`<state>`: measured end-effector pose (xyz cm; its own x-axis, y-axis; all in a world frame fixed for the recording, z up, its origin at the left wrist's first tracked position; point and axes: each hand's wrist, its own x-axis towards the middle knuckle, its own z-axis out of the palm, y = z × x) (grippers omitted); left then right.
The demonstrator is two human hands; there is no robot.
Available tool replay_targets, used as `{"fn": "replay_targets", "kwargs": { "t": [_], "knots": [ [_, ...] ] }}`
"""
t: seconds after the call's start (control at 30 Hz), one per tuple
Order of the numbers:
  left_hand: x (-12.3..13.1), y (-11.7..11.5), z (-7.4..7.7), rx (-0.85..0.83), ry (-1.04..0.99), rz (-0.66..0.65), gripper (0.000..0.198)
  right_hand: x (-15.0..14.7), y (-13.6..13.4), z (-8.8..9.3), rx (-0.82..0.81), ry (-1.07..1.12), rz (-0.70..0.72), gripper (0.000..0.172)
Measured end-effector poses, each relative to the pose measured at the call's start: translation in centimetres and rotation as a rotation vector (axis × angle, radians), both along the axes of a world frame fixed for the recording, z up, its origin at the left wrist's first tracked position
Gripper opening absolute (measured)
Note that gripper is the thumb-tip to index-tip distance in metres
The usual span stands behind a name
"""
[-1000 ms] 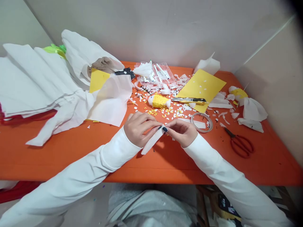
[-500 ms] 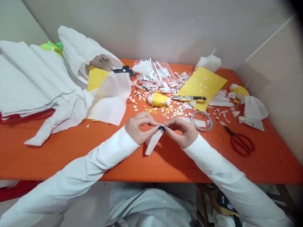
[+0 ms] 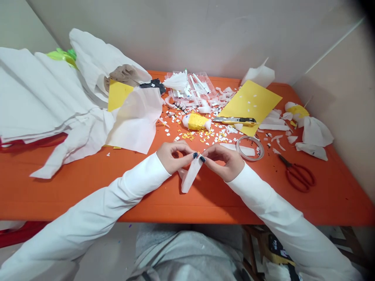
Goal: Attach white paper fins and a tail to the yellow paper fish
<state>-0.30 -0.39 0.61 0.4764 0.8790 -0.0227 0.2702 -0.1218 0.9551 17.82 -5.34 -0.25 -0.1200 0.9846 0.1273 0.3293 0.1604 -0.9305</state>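
A folded strip of thin white paper hangs down between my hands above the orange table's front part. My right hand pinches its upper end between thumb and fingertips. My left hand is also closed in a pinch at the strip's top, its fingertips a little apart from the right ones. Just beyond my hands lies a small yellow and white foam figure among paper scraps. A roll of clear tape rests beside my right hand, partly over a flat white strip.
Red-handled scissors lie at the right. A yellow cutter knife rests across yellow paper. Behind the scraps is a clear case of markers. White sheeting covers the left side. A second yellow figure lies far right.
My left fingertips have shifted slightly left, away from the right ones, opening a small gap at the top of the strip. The strip's hanging part has swung slightly.
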Motion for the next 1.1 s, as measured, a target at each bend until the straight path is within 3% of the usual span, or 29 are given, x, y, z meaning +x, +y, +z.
{"fn": "replay_targets", "kwargs": {
  "t": [0.3, 0.43, 0.6, 0.7, 0.83, 1.1],
  "knots": [
    [0.1, 0.2, -0.2, -0.151, -0.022, 0.019, 0.033, 0.1, 0.0, 0.3, -0.006, 0.032, 0.077, 0.011],
    [0.1, 0.4, -0.9, -0.21, -0.067, -0.038, 0.037, 0.2, 0.0, 0.0, -0.053, 0.038, 0.019, 0.014],
    [0.2, 0.0, -0.8, -0.138, -0.045, -0.039, 0.035, 0.1, 0.0, -0.3, -0.144, 0.096, -0.048, 0.023],
    [0.4, -0.4, -0.3, -0.099, -0.064, -0.043, 0.031, 0.0, 0.1, -0.3, -0.17, 0.205, -0.019, 0.026],
    [0.6, -0.7, 0.1, -0.165, -0.13, -0.043, 0.032, 0.0, 0.4, -0.2, -0.178, 0.266, 0.063, 0.03],
    [0.4, -0.6, -0.5, -0.161, -0.022, -0.035, 0.031, 0.5, 0.5, -0.4, -0.187, 0.177, 0.112, 0.031]
  ]
}}
